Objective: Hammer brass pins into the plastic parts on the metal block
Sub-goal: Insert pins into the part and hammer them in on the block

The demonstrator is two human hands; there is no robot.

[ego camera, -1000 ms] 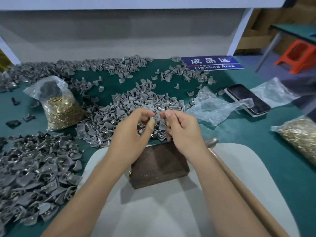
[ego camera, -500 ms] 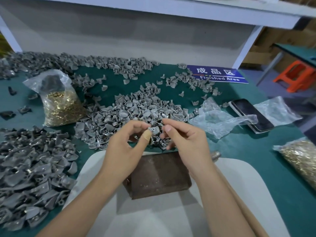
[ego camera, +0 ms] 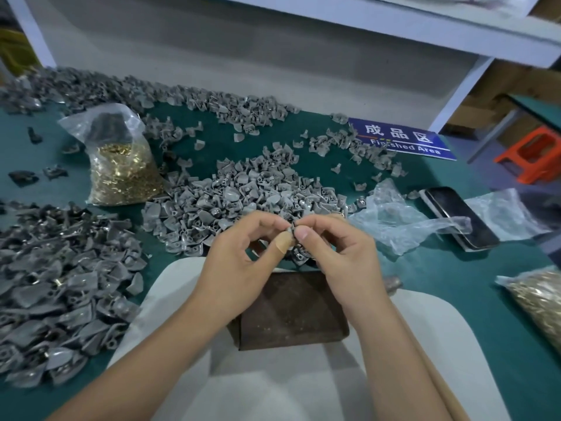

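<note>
A rusty brown metal block (ego camera: 291,311) lies on a white pad (ego camera: 273,387) in front of me. Above its far edge, my left hand (ego camera: 239,262) and my right hand (ego camera: 343,256) meet fingertip to fingertip and pinch one small grey plastic part (ego camera: 290,230) between them. A plaster wraps my left thumb. Whether a brass pin is in the part is too small to tell. The hammer lies under my right forearm; only its metal head (ego camera: 391,282) and a strip of wooden handle (ego camera: 437,378) show. A pile of grey plastic parts (ego camera: 243,196) lies just beyond my hands.
A clear bag of brass pins (ego camera: 121,168) stands at the back left, another bag of pins (ego camera: 537,296) at the right edge. A large heap of parts (ego camera: 54,287) fills the left. Crumpled plastic bags (ego camera: 403,223), a phone (ego camera: 458,217) and a blue sign (ego camera: 400,138) lie at the right.
My head has moved closer and tilted, so the table looks larger. Both hands stay together over the block's far edge, turning the small part between the fingertips.
</note>
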